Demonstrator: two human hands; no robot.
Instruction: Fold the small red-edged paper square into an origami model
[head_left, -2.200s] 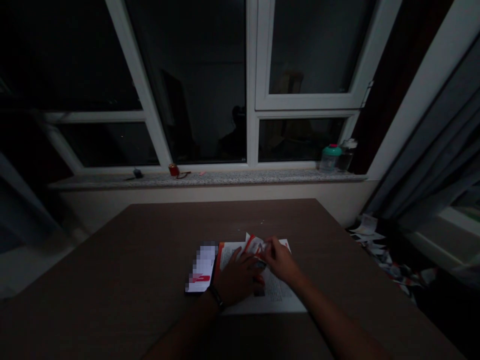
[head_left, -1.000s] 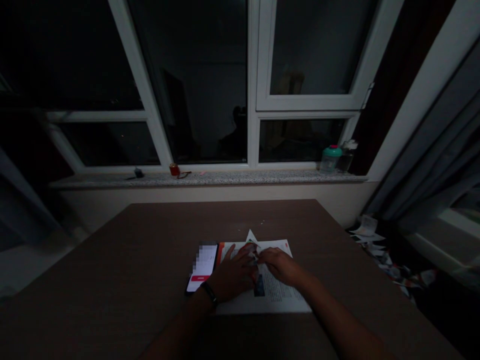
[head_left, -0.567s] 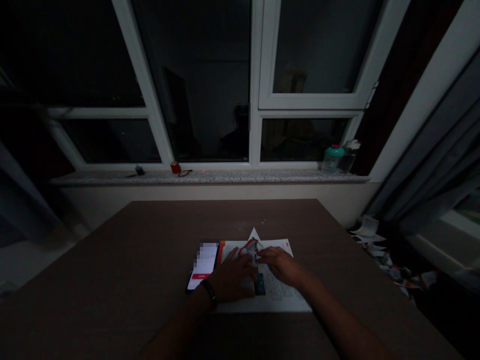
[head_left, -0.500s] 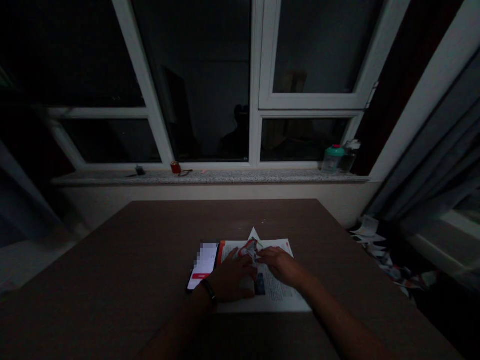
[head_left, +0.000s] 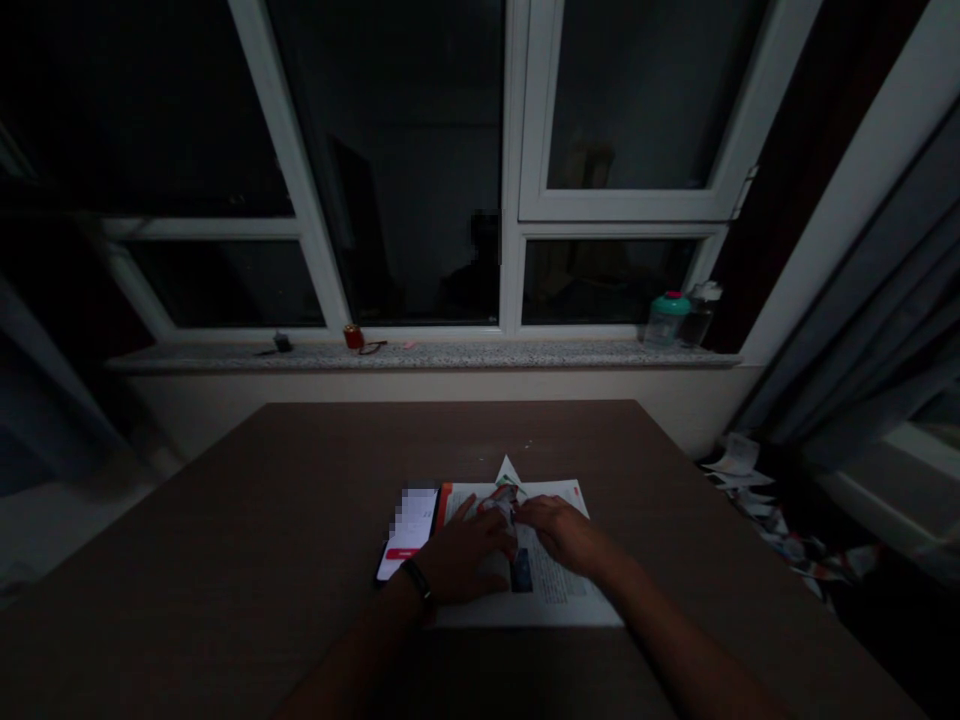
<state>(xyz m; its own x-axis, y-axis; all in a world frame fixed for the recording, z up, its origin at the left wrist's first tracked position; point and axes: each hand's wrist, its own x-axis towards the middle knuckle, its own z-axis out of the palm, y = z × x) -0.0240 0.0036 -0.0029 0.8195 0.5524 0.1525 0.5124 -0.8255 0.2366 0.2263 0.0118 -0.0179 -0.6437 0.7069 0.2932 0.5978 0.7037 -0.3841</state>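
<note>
A folded paper (head_left: 507,488) is pinned from the left by the left hand (head_left: 469,555), whose fingers are spread and laid over its nearer part, apparently so that slipping is prevented while both hands are occupied with it. Its right edge is met by the right hand (head_left: 564,530), the fingers there drawn together, presumably for control of that edge; whether the paper is pinched between them or merely pressed down cannot be told in the dim light. A printed sheet (head_left: 568,600) is spread flat beneath the fingers of both hands, perhaps as a smooth backing over the tabletop (head_left: 337,450). A phone (head_left: 412,525) with a lit screen is set just left of the left fingers, likely where it can be glanced at without being handled.

The paper is placed between the two sets of fingers and is partly hidden under the left ones. Its pointed white tip is directed away beyond all the fingers, past the far edge of the sheet, while its red-marked folds are seen just ahead of the left fingertips.
</note>
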